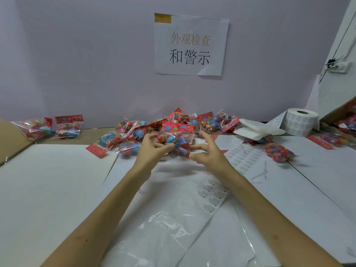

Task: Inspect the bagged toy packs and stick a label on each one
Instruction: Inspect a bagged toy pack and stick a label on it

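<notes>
Toy pack (178,140), clear bag of red and blue balls, red flowered header, left hand (154,149) and right hand (209,152) gripping its sides, before the pack pile (133,132)

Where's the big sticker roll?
In the head view, the label roll stands far right at the back, between folded white sheets and a cardboard box.

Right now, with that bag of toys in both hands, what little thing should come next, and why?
Probably the right hand lets go and reaches for the label sheet just beside it, while the left hand keeps the toy pack. I see no label on it yet.
</notes>
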Demonstrator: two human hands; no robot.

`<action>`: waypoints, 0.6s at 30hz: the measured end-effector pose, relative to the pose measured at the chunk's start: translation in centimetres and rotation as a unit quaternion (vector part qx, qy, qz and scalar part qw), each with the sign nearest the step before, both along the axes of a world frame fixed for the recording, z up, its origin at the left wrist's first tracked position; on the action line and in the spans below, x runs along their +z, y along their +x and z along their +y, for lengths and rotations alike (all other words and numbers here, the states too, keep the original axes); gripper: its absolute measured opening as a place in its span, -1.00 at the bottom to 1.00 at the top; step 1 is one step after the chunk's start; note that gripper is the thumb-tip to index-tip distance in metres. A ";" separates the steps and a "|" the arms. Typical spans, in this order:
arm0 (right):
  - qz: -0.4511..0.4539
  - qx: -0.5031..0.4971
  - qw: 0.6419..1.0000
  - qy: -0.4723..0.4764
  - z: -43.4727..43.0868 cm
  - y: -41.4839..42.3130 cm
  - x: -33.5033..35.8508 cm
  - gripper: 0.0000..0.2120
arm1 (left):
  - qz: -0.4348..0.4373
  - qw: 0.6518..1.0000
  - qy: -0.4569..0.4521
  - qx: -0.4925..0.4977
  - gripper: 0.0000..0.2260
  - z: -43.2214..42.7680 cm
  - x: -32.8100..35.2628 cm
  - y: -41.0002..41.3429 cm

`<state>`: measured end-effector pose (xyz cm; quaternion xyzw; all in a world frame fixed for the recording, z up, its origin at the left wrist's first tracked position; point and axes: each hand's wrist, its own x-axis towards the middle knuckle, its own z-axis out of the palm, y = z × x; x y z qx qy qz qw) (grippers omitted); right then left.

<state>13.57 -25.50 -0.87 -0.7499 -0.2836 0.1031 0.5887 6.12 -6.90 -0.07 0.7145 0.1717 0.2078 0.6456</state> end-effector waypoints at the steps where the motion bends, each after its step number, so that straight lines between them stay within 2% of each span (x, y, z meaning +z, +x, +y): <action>1: 0.012 -0.007 1.000 0.018 -0.1 0.1 0.2 -0.21 | 0.001 0.999 -0.050 -0.020 -0.44 -0.1 0.2 0.0; 4: 0.038 -0.014 0.997 0.061 -0.5 0.3 0.7 -0.27 | 0.001 0.988 -0.129 -0.085 -0.59 -0.3 0.3 -0.2; 7: 0.051 -0.016 0.994 0.090 -0.7 0.4 1.0 -0.31 | -0.002 0.982 -0.160 -0.104 -0.65 -0.3 0.1 -0.3; 14: 0.087 -0.015 0.990 0.111 -0.5 0.6 0.6 -0.36 | -0.028 0.975 -0.177 -0.130 -0.64 -0.5 0.1 0.0; 18: 0.080 -0.045 0.985 0.144 -0.6 0.7 0.5 -0.44 | -0.017 0.986 -0.132 -0.104 -0.58 -1.2 -0.1 0.0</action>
